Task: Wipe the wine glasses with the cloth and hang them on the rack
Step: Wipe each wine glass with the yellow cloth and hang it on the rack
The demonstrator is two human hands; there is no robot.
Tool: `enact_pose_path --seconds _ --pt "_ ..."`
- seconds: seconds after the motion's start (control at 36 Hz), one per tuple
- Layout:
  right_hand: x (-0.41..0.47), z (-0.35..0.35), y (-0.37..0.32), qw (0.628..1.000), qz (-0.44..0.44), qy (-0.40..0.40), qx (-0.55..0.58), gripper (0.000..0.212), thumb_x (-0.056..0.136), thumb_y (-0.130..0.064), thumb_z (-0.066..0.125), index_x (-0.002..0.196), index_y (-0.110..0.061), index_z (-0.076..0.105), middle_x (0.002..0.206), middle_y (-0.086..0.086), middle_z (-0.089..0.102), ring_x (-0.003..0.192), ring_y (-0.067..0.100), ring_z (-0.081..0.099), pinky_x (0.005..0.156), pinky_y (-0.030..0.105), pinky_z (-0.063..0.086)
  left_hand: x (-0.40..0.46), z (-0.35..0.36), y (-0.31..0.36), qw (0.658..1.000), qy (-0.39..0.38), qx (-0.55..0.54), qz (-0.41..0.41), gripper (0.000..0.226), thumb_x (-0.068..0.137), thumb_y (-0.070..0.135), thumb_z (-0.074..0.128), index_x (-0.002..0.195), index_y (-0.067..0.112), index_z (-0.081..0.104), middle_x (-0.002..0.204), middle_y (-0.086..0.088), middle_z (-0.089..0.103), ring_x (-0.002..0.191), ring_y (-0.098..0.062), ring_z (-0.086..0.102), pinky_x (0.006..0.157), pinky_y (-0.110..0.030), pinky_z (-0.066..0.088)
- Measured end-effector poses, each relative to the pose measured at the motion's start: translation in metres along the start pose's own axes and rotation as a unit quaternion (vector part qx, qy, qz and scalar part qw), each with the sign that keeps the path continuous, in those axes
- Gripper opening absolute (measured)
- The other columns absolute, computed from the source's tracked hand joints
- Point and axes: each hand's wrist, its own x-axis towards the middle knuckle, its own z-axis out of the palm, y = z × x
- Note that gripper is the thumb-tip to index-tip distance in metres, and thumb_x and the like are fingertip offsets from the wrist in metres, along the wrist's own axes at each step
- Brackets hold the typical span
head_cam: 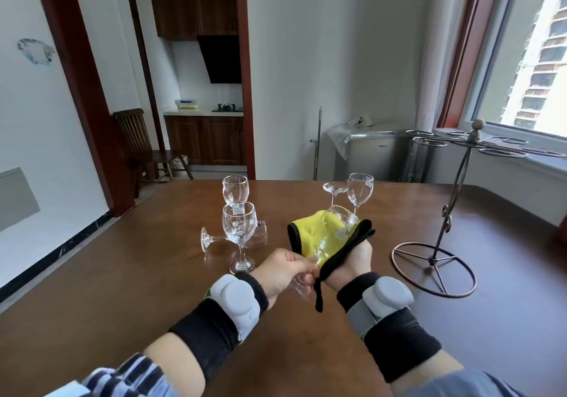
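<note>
Place: a home dining room.
Counter: a brown wooden counter (159, 274) under the grip.
Beyond the grip, left: a doorway to a kitchen with wood cabinets (196, 1), range hood (221, 59) and gas hob (227, 107).
Also: wooden chair (144, 142); window (534, 59) facing apartment blocks.

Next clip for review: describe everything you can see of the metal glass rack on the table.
The rack is dark, thin wrought metal, standing upright on the brown table at the right, near the window. Its base is a flat ring with three spokes meeting at the foot of a slim stem with scroll curls. On top, several open hoops spread round a ball finial. No glass hangs on it, and neither hand touches it. Only its base touches the table.
</note>
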Motion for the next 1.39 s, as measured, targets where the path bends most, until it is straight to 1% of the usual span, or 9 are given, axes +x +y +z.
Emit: enact_pose_path --seconds 0.17,0.25,0.36,0.5,0.58,0.72,0.92,1.22,1.39 --pt "0.022 -0.008 -0.001 0.997 0.013 0.07 -0.005 0.035 0.086 -0.047 0.049 0.088 -0.014 0.063 0.115 0.008 0.055 0.108 0.03 0.053 0.107 0.055 0.034 0.0 -0.003 -0.001 0.894 0.135 0.406 0.13 0.032 0.096 0.031 0.054 0.073 0.019 0.072 0.059 -0.003 0.066 0.06 -0.024 0.069 0.064 -0.029 0.055" --pt "0.021 -0.003 -0.008 0.998 -0.01 0.067 0.014 0.024 0.086 -0.032 0.043 0.08 -0.015 0.058 0.091 0.013 0.058 0.085 0.03 0.059 0.097 0.046 0.044 0.0 -0.003 -0.001 0.752 0.181 0.6 0.204 0.031 0.1 0.033 0.043 0.105 0.022 0.071 0.095 -0.008 0.072 0.092 -0.03 0.065 0.077 -0.033 0.045" --pt "0.018 0.005 -0.017 0.994 -0.069 0.087 -0.004 0.025 0.089 -0.019 0.04 0.066 -0.014 0.049 0.078 0.017 0.051 0.059 0.027 0.059 0.062 0.033 0.054 0.005 -0.004 -0.003 0.597 0.185 0.739 0.25 0.025 0.07 0.029 0.081 0.058 0.018 0.063 0.046 0.001 0.057 0.04 -0.016 0.055 0.049 -0.021 0.037" --pt "-0.008 0.022 -0.016 0.996 -0.086 -0.016 -0.002 0.038 0.093 -0.024 0.036 0.06 -0.006 0.042 0.049 0.013 0.051 0.043 0.027 0.056 0.057 0.031 0.05 0.004 0.001 0.003 0.609 0.2 0.719 0.269 0.023 0.091 0.033 0.061 0.081 0.015 0.069 0.072 -0.005 0.07 0.069 -0.026 0.067 0.063 -0.027 0.04" --pt "-0.01 0.023 -0.019 0.995 -0.084 -0.047 0.028 0.036 0.095 -0.026 0.036 0.064 -0.01 0.045 0.05 0.009 0.052 0.042 0.025 0.057 0.049 0.028 0.053 0.002 0.0 0.005 0.741 0.205 0.593 0.24 0.034 0.098 0.038 0.044 0.093 0.018 0.07 0.085 -0.005 0.072 0.086 -0.029 0.065 0.07 -0.03 0.044" --pt "-0.007 0.024 -0.024 0.994 -0.076 -0.081 0.005 0.029 0.093 -0.028 0.04 0.076 -0.011 0.057 0.072 0.009 0.057 0.059 0.027 0.059 0.057 0.033 0.055 0.002 -0.004 0.011 0.906 0.098 0.385 0.15 0.03 0.095 0.033 0.054 0.071 0.017 0.064 0.055 0.001 0.061 0.055 -0.017 0.064 0.063 -0.029 0.052" --pt "-0.007 0.018 -0.031 0.982 -0.077 -0.165 -0.043 0.023 0.082 -0.032 0.048 0.08 -0.014 0.062 0.078 0.006 0.064 0.071 0.024 0.061 0.07 0.032 0.051 -0.005 -0.012 0.025 0.982 -0.106 0.133 0.076 0.043 0.101 0.022 0.039 0.098 -0.018 0.056 0.048 0.006 0.046 0.047 -0.01 0.056 0.049 -0.024 0.052" --pt "-0.009 0.031 -0.016 0.996 -0.033 -0.087 0.008 0.047 0.093 -0.052 0.036 0.083 -0.014 0.063 0.08 0.011 0.063 0.072 0.032 0.064 0.074 0.04 0.047 0.007 -0.012 0.019 0.962 0.079 0.223 0.136 0.043 0.093 0.037 0.057 0.067 0.003 0.061 0.046 0.003 0.049 0.041 -0.017 0.049 0.054 -0.036 0.053" --pt "0.006 0.029 -0.012 0.998 0.008 0.068 0.002 0.049 0.092 -0.04 0.034 0.102 -0.007 0.069 0.112 0.016 0.068 0.105 0.037 0.065 0.098 0.059 0.045 0.007 -0.02 0.014 0.733 0.219 0.588 0.263 0.035 0.1 0.035 0.042 0.089 0.02 0.071 0.081 -0.006 0.072 0.076 -0.03 0.065 0.067 -0.033 0.048"
